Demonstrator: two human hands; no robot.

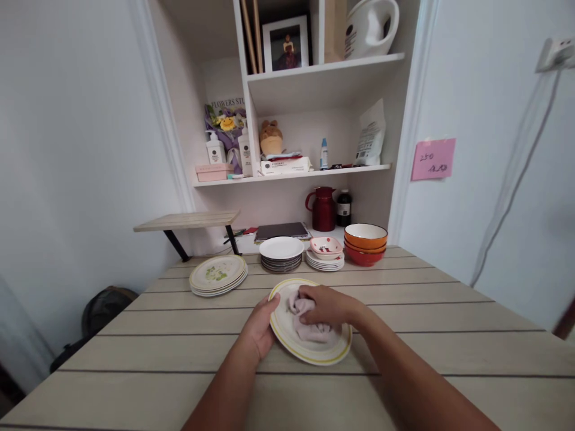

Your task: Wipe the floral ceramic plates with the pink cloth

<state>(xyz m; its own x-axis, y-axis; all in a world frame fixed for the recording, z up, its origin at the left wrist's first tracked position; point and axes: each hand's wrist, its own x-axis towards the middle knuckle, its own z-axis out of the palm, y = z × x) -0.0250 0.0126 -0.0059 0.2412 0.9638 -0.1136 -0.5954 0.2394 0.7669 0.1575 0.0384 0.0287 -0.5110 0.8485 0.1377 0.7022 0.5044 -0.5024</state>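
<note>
A cream plate with a yellow rim (282, 338) is tilted in front of me, over the near part of the table. My left hand (261, 326) grips its left edge, thumb on the upper face and fingers beneath. Bunched in my right hand (330, 304) is a pale pink cloth (312, 330), pressed against the plate's face. The cloth and hand cover most of the plate's middle. Beyond, to the left, lies a stack of similar yellow-rimmed plates (218, 273) with a green leaf pattern on top.
Behind the plate stand a stack of white-topped dark plates (281, 248), small dishes (326, 246) and orange and red bowls (365, 242). A raised wooden stand (188, 221) is at back left. A red jug (324, 209) and dark bottle (344, 209) stand under the shelf.
</note>
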